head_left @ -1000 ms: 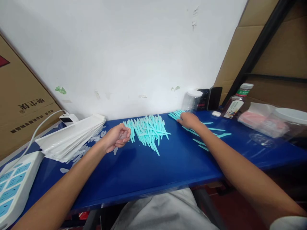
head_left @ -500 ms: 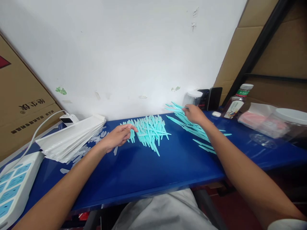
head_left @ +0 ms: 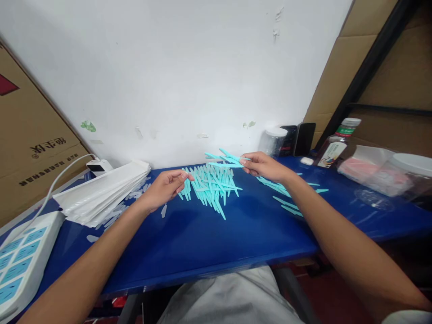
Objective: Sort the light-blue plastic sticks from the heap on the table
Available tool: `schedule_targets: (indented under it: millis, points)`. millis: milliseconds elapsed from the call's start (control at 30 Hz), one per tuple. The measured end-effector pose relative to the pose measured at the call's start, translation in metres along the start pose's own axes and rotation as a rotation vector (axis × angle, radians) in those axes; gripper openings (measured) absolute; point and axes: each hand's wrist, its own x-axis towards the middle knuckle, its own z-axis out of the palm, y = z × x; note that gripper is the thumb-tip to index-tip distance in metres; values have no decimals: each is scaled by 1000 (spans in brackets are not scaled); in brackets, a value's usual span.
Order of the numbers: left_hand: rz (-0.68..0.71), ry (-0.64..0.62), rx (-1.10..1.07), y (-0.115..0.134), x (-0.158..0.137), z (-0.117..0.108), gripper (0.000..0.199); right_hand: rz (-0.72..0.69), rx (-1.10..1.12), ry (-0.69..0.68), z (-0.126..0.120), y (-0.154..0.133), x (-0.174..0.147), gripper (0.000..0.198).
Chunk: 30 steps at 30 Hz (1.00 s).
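Observation:
My right hand (head_left: 261, 165) grips several thin turquoise plastic sticks (head_left: 224, 158), which fan out leftward above the middle pile. Directly below them lies that pile of turquoise sticks (head_left: 212, 184), their upper ends pale and tapered tips pointing toward me. At its left edge my left hand (head_left: 168, 186) has thumb and index finger pinched together; anything between them is too small to make out. More turquoise sticks (head_left: 278, 186) lie loose to the right, partly under my right forearm. Small translucent flat pieces (head_left: 135, 193) are scattered left of my left hand, with a single one (head_left: 164, 211) beneath it.
White plastic bags (head_left: 101, 193) are stacked at the left, near a power strip (head_left: 23, 261) and a small white charger (head_left: 98, 167). Along the back right stand a clear jar (head_left: 274, 141), phones (head_left: 304, 139), a bottle (head_left: 334, 146) and a larger tub (head_left: 410, 175). A white wall (head_left: 185, 81) rises behind.
My right hand has moved left from the right-hand sticks to above the middle pile, carrying several turquoise sticks. My left hand has barely shifted, its fingertips now pinched closer.

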Motion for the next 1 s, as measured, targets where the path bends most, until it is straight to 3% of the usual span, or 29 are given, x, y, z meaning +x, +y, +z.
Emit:
schedule_targets:
  millis: [200, 467, 633, 1000]
  points:
    - [26, 25, 44, -3, 3, 1, 45, 1, -32, -60, 4, 1, 0, 50]
    - [22, 15, -43, -3, 3, 8, 35, -12, -91, -110, 11, 9, 3, 47]
    - [23, 119, -30, -5, 5, 9, 34, 1, -105, -120, 13, 6, 2, 47]
    - [-57, 161, -277, -5, 8, 6, 25, 2, -142, -175, 15, 4, 2, 48]
